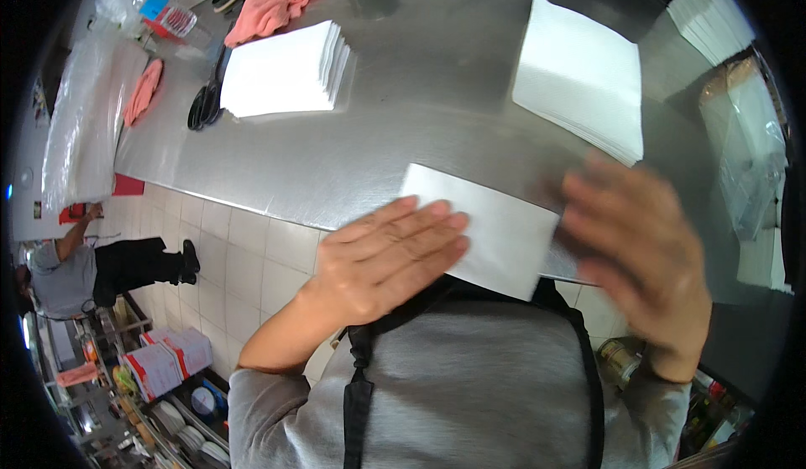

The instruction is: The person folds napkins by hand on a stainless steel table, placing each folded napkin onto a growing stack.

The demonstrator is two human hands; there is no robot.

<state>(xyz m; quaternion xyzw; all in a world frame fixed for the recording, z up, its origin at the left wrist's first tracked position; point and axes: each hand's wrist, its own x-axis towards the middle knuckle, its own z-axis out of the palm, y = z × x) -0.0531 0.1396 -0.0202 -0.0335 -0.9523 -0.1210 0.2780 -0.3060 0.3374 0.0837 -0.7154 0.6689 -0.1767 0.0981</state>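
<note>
My left hand (397,255) lies flat, palm down, on the left part of a folded white paper sheet (497,223) at the table's near edge. The sheet's lower corner juts past that edge. Just right of the sheet is my right hand (636,242), blurred, its fingers a little apart and nothing seen in it. Beyond it rests a stack of white textured paper sheets (579,78). Farther left stands a pile of folded white paper (277,72), its layered folds facing right.
Black-handled scissors (204,104) lie beside the folded pile on the stainless steel table (415,91). Pink cloths (280,3), a plastic bottle (170,15) and clear plastic wrapping (88,116) are at the left. Plastic-bagged paper (743,141) lines the right. Another person (101,274) stands at left.
</note>
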